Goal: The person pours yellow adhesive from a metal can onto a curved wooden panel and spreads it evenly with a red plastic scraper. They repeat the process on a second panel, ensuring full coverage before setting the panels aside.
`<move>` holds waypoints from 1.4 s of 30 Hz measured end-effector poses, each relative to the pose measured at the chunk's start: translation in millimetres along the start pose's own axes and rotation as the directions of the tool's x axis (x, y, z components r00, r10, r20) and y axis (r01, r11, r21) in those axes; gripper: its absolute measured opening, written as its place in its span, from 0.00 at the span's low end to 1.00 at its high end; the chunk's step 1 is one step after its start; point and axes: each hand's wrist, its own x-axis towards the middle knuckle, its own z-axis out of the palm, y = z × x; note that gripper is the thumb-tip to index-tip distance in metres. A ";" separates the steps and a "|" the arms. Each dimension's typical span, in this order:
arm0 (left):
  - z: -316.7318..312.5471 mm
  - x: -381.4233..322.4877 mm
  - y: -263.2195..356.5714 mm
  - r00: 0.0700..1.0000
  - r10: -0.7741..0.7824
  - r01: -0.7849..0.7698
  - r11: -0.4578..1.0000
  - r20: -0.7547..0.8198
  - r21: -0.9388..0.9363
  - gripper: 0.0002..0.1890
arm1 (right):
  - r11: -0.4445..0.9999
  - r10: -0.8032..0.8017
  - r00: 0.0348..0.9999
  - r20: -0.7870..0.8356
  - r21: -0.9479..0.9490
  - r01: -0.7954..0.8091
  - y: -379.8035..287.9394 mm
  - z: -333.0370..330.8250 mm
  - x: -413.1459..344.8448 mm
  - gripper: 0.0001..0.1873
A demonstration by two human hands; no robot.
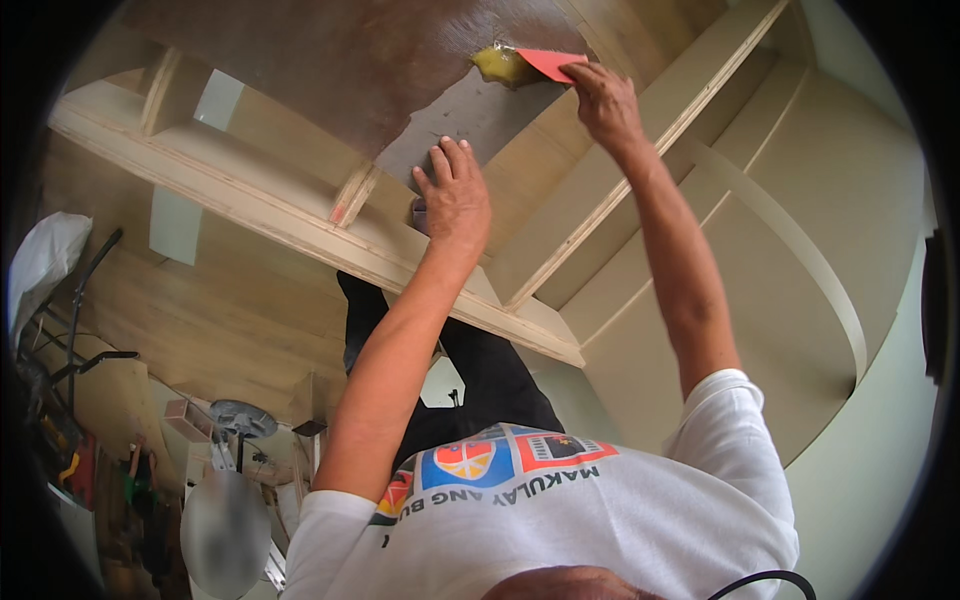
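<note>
My right hand (609, 105) grips a flat pink spreader (551, 64) between thumb and fingers. Its far edge meets a puddle of yellow adhesive (501, 66) on a large panel (480, 112). A glossy brown coat (322, 67) covers much of that panel, while a grey patch nearer me looks uncoated. On the near corner of this grey patch, my left hand (456, 191) lies with its fingers a little apart, holding nothing. A small dark object (419, 215) shows partly behind the left hand.
Below the panel runs a wooden frame (300, 236) with plywood edges and short dividers (354, 196). Curved pale shelving (750, 217) stands at right. An electric fan (244, 418), a white plastic bag (49, 251) and clutter fill the lower left.
</note>
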 end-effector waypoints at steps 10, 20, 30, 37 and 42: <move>5.1 0.6 -4.5 0.999 0.012 -0.012 1.000 -0.032 0.025 0.32 | 0.848 0.441 0.885 -0.148 0.393 -0.356 -103.1 -6.2 -18.1 0.14; 3.4 -0.1 -10.3 0.997 0.041 -0.041 0.999 -0.062 -0.009 0.31 | 0.997 0.041 0.965 -0.258 0.077 -0.022 -87.1 38.1 -70.6 0.18; -3.3 -2.0 -9.8 0.998 0.054 -0.054 0.998 -0.010 -0.041 0.32 | 0.982 0.187 0.966 -0.178 0.042 -0.182 -55.1 30.4 39.4 0.12; -37.8 -14.1 -53.7 0.998 -0.038 0.062 0.838 0.056 -0.542 0.24 | 0.990 0.116 0.993 -0.017 0.079 -0.114 -127.5 31.8 7.0 0.17; -40.6 -21.4 -144.2 0.813 -0.582 0.358 0.473 0.020 -0.805 0.22 | 0.982 0.116 0.993 -0.021 0.150 -0.112 -163.5 42.1 -12.8 0.13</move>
